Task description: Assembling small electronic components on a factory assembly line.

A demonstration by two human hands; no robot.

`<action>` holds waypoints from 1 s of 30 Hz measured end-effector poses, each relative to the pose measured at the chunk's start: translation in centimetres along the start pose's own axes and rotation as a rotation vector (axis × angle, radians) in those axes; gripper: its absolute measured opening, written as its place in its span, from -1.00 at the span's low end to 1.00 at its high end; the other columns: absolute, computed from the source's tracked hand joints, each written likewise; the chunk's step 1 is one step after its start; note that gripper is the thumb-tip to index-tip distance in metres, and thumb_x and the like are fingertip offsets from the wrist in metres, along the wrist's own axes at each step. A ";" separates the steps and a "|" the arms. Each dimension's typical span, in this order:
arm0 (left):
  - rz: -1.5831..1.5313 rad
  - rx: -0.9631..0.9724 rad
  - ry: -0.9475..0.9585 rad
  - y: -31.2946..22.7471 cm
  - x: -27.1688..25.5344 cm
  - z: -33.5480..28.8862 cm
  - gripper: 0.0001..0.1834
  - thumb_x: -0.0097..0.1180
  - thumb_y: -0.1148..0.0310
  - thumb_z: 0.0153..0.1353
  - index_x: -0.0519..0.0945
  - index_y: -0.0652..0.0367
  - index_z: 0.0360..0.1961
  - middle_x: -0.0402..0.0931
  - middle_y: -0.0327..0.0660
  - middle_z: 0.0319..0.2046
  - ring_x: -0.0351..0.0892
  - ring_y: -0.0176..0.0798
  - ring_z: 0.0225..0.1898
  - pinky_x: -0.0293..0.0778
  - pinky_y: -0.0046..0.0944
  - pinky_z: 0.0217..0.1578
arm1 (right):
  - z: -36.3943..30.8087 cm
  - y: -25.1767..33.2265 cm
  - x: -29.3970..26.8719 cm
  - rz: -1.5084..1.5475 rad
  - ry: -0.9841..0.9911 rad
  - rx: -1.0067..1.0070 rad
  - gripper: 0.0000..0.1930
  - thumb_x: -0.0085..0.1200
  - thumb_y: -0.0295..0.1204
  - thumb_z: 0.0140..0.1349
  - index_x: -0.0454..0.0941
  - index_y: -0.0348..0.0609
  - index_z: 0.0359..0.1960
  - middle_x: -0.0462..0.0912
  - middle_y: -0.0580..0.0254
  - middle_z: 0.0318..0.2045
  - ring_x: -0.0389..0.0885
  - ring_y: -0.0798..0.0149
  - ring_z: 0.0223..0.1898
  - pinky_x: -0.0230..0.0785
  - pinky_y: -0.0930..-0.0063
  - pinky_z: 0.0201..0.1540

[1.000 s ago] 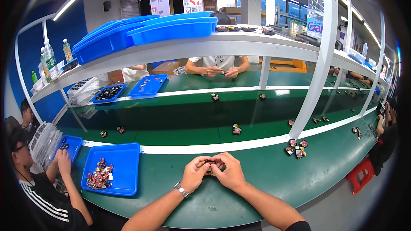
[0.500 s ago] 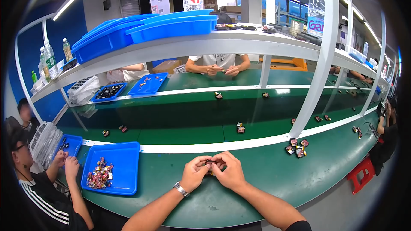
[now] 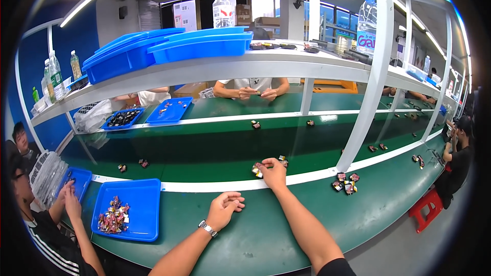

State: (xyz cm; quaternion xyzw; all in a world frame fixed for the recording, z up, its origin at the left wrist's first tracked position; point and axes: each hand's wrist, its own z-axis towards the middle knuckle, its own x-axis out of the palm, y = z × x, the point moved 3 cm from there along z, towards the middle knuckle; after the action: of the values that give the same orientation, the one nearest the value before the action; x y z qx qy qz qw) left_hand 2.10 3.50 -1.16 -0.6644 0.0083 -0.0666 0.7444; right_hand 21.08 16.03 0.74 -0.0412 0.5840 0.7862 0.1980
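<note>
My right hand [image 3: 274, 174] reaches out over the green conveyor belt, just beyond the white rail. Its fingers pinch a small black part with a reddish board and pale tabs [image 3: 257, 169]. Right behind those fingers, a similar part [image 3: 283, 160] lies on the belt. My left hand [image 3: 225, 210], with a metal watch on its wrist, hovers over the green tabletop [image 3: 245, 245]; its fingers are loosely bent and apart, with nothing in them. To its left, a blue tray [image 3: 152, 209] holds a heap of small reddish pieces with pale tabs.
A cluster of similar parts [image 3: 346, 183] sits on the tabletop at right, by a white post [image 3: 365, 82]. The white rail [image 3: 204, 184] separates tabletop and belt. Overhead, a shelf [image 3: 286, 61] carries blue trays and bottles. A co-worker's hands [image 3: 69, 198] are at far left.
My hands, together over the tabletop before, have parted. The right one has moved forward to the belt with the small part; the left has let go and opened. The view has shifted slightly.
</note>
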 end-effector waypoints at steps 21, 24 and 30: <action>-0.028 -0.093 0.012 -0.3 -1.6 -0.5 -0.73 -0.07 0.43 0.39 0.51 0.39 -0.02 0.62 -0.04 -0.22 0.64 -0.28 -0.33 0.57 -0.34 -0.28 | -0.6 -0.3 -5.6 -0.180 -0.018 -0.090 -0.44 0.33 -0.40 -0.06 0.47 -0.26 0.04 0.64 0.03 -0.22 0.62 0.06 -0.13 0.45 0.26 0.02; -0.161 -0.233 0.143 -1.0 -0.3 -0.5 -0.62 -0.15 0.26 0.46 0.45 0.39 0.05 0.61 -0.04 -0.21 0.63 -0.25 -0.34 0.56 -0.32 -0.30 | -5.8 4.1 -6.1 -0.046 0.394 -0.390 -0.32 0.30 -0.46 -0.03 0.35 -0.19 0.20 0.63 0.11 -0.11 0.59 0.12 -0.03 0.40 0.31 0.09; -0.299 -0.358 0.405 -1.3 0.2 -1.0 -0.48 -0.21 0.05 0.47 0.45 0.31 0.14 0.54 -0.11 -0.11 0.59 -0.31 -0.27 0.53 -0.36 -0.27 | -11.2 8.1 -5.3 -0.132 0.734 -0.609 -0.29 0.28 -0.53 -0.01 0.31 -0.11 0.26 0.59 0.19 0.00 0.47 0.06 0.10 0.33 0.24 0.21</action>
State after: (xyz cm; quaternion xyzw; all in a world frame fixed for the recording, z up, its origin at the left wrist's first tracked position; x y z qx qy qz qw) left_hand 2.12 2.32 0.04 -0.7521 0.0703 -0.3037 0.5807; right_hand 21.15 2.26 6.15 -0.4090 0.3545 0.8408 0.0072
